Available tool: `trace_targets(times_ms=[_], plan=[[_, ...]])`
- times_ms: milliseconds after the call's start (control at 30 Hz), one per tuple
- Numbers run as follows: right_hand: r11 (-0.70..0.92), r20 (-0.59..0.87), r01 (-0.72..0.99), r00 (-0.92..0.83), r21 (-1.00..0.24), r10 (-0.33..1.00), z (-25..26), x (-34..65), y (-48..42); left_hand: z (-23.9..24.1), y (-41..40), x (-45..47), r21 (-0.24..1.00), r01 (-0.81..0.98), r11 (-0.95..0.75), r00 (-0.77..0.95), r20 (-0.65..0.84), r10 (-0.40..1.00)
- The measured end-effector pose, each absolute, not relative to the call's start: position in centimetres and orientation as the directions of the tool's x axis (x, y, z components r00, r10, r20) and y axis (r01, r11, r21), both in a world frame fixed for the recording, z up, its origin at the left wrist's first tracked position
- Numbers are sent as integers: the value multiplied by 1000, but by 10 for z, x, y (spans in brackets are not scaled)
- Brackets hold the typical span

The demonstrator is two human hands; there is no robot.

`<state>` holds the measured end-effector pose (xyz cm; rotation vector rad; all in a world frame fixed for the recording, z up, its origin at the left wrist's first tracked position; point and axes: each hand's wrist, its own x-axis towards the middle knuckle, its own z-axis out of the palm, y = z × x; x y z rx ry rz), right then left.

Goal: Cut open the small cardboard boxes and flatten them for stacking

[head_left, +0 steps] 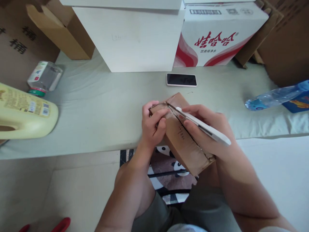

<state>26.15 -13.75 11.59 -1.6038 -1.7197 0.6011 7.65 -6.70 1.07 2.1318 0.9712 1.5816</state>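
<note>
A small brown cardboard box (178,135) is tilted over the front edge of the covered surface, with a dark seam running along its upper side. My left hand (154,124) is closed around the box's far left end. In my right hand (207,129) is a white utility knife (205,125), gripped along its handle. Its blade tip touches the box near the far end of the seam, close to my left fingers. Faint handwriting shows on the cardboard.
Behind the box lies a phone (182,80), with a white box (135,38) and a red-and-white carton (214,35) beyond. A yellow jug (26,112) and a clear plastic jar (44,77) are at left. On the right lies a water bottle (275,96).
</note>
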Motion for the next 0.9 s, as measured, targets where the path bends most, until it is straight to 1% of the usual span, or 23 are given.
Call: trace_targets(times_ms=[367, 500, 600, 767, 900], plan=[[125, 187, 684, 18, -719, 982, 121, 259, -136, 11, -66, 77, 608, 326, -724, 144, 725, 673], [151, 186, 698, -27, -700, 982, 121, 257, -135, 10, -67, 76, 614, 372, -696, 164, 695, 700], [164, 205, 706, -28, -689, 978, 122, 257, -134, 11, -67, 76, 614, 366, -699, 149, 703, 696], [147, 204, 689, 2, -710, 979, 126, 256, -135, 13, -67, 75, 609, 398, -686, 168, 687, 707], [148, 225, 669, 29, -728, 974, 125, 257, -138, 13, -67, 74, 620, 371, -691, 177, 683, 708]])
